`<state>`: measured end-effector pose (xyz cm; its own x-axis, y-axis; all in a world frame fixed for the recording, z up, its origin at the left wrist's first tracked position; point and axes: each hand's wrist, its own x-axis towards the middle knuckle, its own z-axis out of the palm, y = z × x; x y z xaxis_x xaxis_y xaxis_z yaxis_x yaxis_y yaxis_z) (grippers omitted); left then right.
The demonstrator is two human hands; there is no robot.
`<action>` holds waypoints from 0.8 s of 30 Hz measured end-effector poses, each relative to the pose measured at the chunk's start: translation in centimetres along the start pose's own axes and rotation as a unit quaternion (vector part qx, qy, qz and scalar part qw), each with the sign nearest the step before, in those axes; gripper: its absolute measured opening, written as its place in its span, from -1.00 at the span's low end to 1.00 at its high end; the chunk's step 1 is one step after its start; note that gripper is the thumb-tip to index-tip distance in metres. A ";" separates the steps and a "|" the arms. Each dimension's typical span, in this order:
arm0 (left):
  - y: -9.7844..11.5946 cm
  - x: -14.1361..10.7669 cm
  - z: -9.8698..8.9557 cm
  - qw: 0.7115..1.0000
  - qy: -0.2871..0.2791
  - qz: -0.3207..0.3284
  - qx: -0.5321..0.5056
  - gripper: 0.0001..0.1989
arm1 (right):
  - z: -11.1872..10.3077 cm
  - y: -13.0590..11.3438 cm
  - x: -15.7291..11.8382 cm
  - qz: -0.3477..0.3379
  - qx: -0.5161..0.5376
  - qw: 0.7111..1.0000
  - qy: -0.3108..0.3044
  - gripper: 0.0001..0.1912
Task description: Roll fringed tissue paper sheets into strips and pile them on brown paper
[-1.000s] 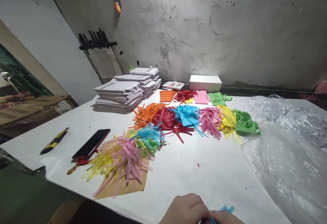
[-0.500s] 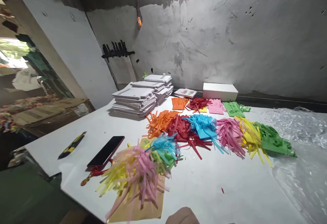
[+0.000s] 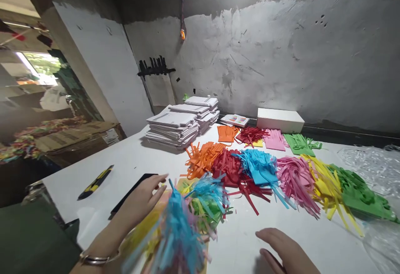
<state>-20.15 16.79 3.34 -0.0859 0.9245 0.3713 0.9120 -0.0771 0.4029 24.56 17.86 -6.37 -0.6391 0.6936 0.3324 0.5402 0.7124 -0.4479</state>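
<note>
My left hand (image 3: 144, 194), a bangle on its wrist, reaches over the phone (image 3: 126, 197) with fingers apart. Just off its fingertips is a blue paper tassel (image 3: 178, 220), smeared by motion, its tip upward and its strips spread below. It covers most of the pink and yellow tassels on the brown paper. A second light-blue tassel (image 3: 208, 190) and a green tassel (image 3: 208, 215) lie behind it. At the lower right, my right hand (image 3: 283, 247) hovers low over the white table (image 3: 240, 232), thumb and fingers parted, holding nothing.
Fringed paper bundles in orange (image 3: 203, 157), red (image 3: 228, 168), blue (image 3: 258, 168), pink (image 3: 296, 178), yellow (image 3: 328, 186) and green (image 3: 362, 190) form a row. Behind stand stacked white packets (image 3: 171, 128) and a white box (image 3: 279, 119). A utility knife (image 3: 96, 182) lies left; clear plastic (image 3: 371, 170) lies right.
My left hand has come into view over the phone, and the blue tassel has appeared above the pink and yellow ones. My right hand shows more, farther right. The view has shifted slightly.
</note>
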 end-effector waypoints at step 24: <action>6.3 8.3 12.6 0.973 -0.201 0.067 0.087 -0.82 | 5.6 8.1 17.0 0.027 -0.109 0.993 0.046 -0.84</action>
<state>-10.11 28.68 -1.58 0.1709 0.9845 0.0400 0.9614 -0.1755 0.2122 15.03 34.81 -9.04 -0.5597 0.7305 0.3914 0.6841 0.6738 -0.2793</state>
